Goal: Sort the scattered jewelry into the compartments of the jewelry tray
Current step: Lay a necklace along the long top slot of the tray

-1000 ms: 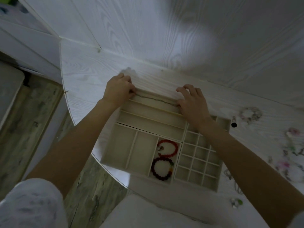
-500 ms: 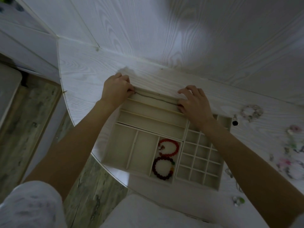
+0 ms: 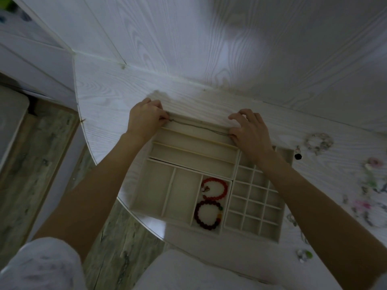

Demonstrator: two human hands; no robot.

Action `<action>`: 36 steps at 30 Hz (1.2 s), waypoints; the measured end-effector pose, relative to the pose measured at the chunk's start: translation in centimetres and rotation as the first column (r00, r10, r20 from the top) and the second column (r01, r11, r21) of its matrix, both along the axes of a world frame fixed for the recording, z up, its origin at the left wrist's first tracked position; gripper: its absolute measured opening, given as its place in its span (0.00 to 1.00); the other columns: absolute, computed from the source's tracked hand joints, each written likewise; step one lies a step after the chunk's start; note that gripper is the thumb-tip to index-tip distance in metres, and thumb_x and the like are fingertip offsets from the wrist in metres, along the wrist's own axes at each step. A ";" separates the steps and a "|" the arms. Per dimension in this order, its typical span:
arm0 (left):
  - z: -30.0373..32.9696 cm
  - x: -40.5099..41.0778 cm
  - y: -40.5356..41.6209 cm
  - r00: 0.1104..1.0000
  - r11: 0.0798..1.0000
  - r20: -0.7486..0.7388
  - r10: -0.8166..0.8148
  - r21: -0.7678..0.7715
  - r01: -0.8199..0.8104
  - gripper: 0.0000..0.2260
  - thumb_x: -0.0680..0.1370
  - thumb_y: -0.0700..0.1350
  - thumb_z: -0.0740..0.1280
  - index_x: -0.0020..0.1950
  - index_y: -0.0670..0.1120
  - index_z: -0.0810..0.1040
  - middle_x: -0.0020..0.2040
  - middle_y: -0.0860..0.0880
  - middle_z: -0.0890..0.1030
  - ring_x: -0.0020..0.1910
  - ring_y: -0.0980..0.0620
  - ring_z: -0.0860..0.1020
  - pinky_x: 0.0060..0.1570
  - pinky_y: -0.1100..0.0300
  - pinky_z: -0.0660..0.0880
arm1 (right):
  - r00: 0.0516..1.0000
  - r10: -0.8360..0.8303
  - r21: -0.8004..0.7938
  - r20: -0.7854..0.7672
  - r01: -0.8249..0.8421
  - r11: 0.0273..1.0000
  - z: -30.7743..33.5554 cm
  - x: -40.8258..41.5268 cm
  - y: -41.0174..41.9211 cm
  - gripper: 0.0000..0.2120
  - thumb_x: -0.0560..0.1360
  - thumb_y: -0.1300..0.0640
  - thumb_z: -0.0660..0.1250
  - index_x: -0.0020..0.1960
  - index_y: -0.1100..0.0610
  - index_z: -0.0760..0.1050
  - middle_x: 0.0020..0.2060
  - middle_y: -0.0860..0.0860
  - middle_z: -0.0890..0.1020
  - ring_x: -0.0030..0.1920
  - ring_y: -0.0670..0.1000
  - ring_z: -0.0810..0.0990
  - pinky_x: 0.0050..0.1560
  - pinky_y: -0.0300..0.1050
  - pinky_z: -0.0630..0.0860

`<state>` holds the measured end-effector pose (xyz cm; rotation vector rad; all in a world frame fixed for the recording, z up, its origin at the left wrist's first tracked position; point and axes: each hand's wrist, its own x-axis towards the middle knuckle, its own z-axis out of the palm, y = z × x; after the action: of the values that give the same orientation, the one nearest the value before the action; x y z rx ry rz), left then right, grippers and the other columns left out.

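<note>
A cream jewelry tray [image 3: 184, 218] with many compartments lies on the white table. A thin dark chain necklace [image 3: 199, 128] is stretched along the tray's farthest long slot. My left hand [image 3: 144, 118] pinches its left end at the tray's far left corner. My right hand [image 3: 249, 130] pinches its right end, with the other fingers spread over the slot's right end. A red bead bracelet [image 3: 215, 188] and a dark red bead bracelet [image 3: 207, 215] lie together in one near compartment. The grid of small square cells [image 3: 254, 208] on the right holds nothing I can see.
Loose jewelry lies scattered on the table right of the tray: a pale bead bracelet [image 3: 318, 141], a small black piece [image 3: 298, 156], pink and green pieces [image 3: 370, 185] and a small ring-like piece [image 3: 303, 255]. The rounded table edge [image 3: 134, 214] runs under the tray's left side.
Both hands stay at the ends of the chain over the far slot; they have hardly moved. The view has shifted slightly.
</note>
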<state>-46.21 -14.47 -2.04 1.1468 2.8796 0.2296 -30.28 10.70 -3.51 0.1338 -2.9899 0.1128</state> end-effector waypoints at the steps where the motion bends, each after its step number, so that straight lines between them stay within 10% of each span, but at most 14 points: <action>1: 0.0 0.0 0.1 1.000 1.000 0.000 0.000 0.006 0.001 0.03 0.69 0.43 0.76 0.40 0.45 0.86 0.36 0.45 0.79 0.37 0.42 0.75 0.33 0.60 0.63 | 1.000 -0.002 -0.001 -0.003 0.002 1.000 0.0 0.0 0.0 0.06 0.62 0.64 0.75 0.30 0.56 0.81 0.50 0.55 0.81 0.53 0.58 0.71 0.48 0.50 0.66; 11: 1.6 2.8 1.2 1.000 0.978 -0.021 0.018 0.209 -0.014 0.03 0.72 0.44 0.73 0.43 0.46 0.84 0.38 0.47 0.79 0.39 0.45 0.77 0.32 0.61 0.67 | 0.980 -0.046 -0.199 -0.193 0.007 0.980 2.7 3.0 -0.2 0.05 0.72 0.60 0.70 0.39 0.60 0.79 0.49 0.54 0.82 0.54 0.56 0.72 0.46 0.48 0.69; 20: 4.6 21.1 11.3 0.895 0.844 0.422 -0.147 0.525 -0.109 0.14 0.76 0.53 0.61 0.51 0.49 0.83 0.41 0.55 0.81 0.34 0.58 0.76 0.36 0.67 0.71 | 0.913 -0.408 -0.238 0.004 0.397 0.886 4.3 20.6 4.1 0.12 0.75 0.58 0.61 0.53 0.60 0.80 0.44 0.56 0.83 0.46 0.59 0.78 0.46 0.50 0.73; 30: 1.1 35.6 21.6 0.861 0.961 0.445 -0.246 0.228 0.156 0.16 0.76 0.49 0.68 0.61 0.45 0.78 0.56 0.45 0.79 0.51 0.44 0.77 0.47 0.51 0.77 | 0.835 -0.365 -0.235 0.411 0.484 0.843 1.9 33.8 12.3 0.25 0.72 0.51 0.72 0.66 0.55 0.72 0.61 0.59 0.71 0.56 0.60 0.69 0.55 0.53 0.71; 36: -0.5 39.9 22.5 0.936 0.998 0.349 -0.048 0.045 0.035 0.22 0.73 0.45 0.71 0.66 0.45 0.74 0.65 0.46 0.71 0.59 0.45 0.72 0.43 0.54 0.75 | 0.929 -0.220 -0.256 0.299 0.300 0.919 0.1 34.5 15.4 0.20 0.70 0.55 0.74 0.61 0.55 0.76 0.55 0.60 0.75 0.49 0.61 0.75 0.47 0.52 0.76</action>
<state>-6.28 8.00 -2.57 1.0472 2.5465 0.4407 4.26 26.11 -3.40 -0.3451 -3.1681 0.5921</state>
